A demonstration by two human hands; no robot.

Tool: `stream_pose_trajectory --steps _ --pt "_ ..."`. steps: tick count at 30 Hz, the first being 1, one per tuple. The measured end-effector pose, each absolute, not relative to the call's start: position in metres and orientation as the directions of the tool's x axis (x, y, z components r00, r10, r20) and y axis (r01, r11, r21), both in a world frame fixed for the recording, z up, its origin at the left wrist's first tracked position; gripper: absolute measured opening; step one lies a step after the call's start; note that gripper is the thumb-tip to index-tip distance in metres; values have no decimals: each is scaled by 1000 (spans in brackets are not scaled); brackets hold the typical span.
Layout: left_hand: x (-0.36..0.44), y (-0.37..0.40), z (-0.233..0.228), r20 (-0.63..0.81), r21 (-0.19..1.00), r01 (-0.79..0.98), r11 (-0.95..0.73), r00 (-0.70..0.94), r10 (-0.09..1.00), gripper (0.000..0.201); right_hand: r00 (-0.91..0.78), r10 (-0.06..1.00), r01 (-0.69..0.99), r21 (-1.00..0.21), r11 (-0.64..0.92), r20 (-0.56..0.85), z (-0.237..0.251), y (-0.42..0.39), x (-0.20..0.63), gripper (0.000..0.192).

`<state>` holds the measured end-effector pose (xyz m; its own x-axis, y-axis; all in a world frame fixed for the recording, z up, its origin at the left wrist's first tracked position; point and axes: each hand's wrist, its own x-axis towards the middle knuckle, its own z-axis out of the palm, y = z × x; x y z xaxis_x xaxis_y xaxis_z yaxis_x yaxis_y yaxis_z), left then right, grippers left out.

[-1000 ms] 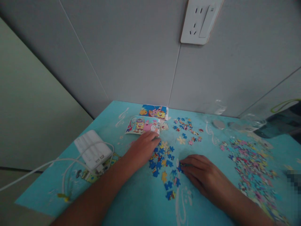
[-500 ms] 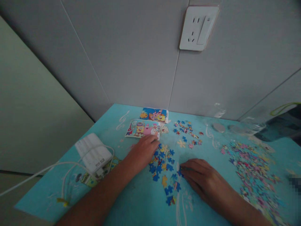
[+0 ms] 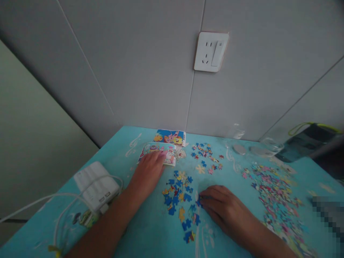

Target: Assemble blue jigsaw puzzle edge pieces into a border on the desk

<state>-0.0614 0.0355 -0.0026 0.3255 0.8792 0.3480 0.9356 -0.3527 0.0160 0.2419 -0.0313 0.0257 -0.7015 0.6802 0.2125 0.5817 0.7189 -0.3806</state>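
Two hands on the table [image 3: 150, 233]: your left hand [image 3: 147, 172] has slid, grip spread, onto the picture card [image 3: 157, 153]; your right hand [image 3: 219, 207] stays pinching a blue puzzle piece [image 3: 199, 202] beside the blue cluster [image 3: 177, 190].

Both forearms are bare from the near edge of the view to the wrist, with no sleeve showing. The left hand [image 3: 146, 172] and the right hand [image 3: 224, 209] are uncovered, fingers ringless, wrists carrying no watch or band.
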Motion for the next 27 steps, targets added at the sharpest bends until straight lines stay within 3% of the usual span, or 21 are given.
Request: stream_pose_trajectory --steps 5,9,12,15,18,21,24,27 --pt "-74 47 -16 320 14 940 -341 319 892 37 -690 697 592 -400 699 196 30 -35 241 22" --pt "-80 48 -6 408 -31 945 -325 309 859 32 -598 769 610 -494 619 225 29 -37 240 25" --pt "-70 34 15 580 -85 898 -431 396 712 32 -470 854 518 -713 473 225 33 -36 235 31" --pt "-41 9 30 649 -219 755 -618 586 485 36 -361 927 289 -932 218 105 42 -35 227 49" --pt "-5 -17 34 676 -297 619 -727 674 297 39 -316 949 110 -994 18 -18 51 -38 220 65" --pt "21 -30 35 682 -305 535 -788 700 211 38 -235 970 -15 -997 -72 -66 54 -42 222 54" --pt "24 -20 35 656 -317 506 -802 728 200 38 -198 977 -66 -993 -95 -80 56 -42 244 48" --pt "5 13 28 620 -287 549 -785 731 285 38 -50 999 48 -999 1 -1 64 -38 294 40"
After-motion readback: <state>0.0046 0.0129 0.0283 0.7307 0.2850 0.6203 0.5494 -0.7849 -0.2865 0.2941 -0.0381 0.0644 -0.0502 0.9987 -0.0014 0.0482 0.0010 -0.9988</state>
